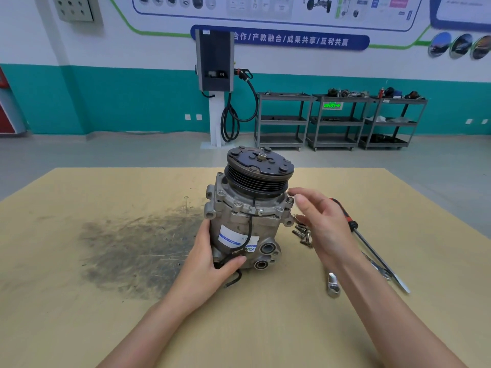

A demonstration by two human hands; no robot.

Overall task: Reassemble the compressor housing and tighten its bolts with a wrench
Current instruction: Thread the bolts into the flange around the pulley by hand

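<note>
The compressor (pixel 249 211) stands upright, pulley end up, at the centre of the frame on the table (pixel 106 314). The left hand (pixel 212 257) grips its lower body, fingers and thumb curled round the base. The right hand (pixel 321 224) hovers just right of the housing with fingers spread and relaxed, holding nothing; its fingertips are near the upper flange.

The housing halves look mated, so the step in hand seems to be fitting the bolts. Loose bolts (pixel 303 235) lie just beside the compressor, partly behind the right hand. A wrench (pixel 333 284) and a screwdriver (pixel 366 243) lie at right of centre. The next move likely calls for picking up a bolt, starting it by hand, then taking the wrench.
</note>
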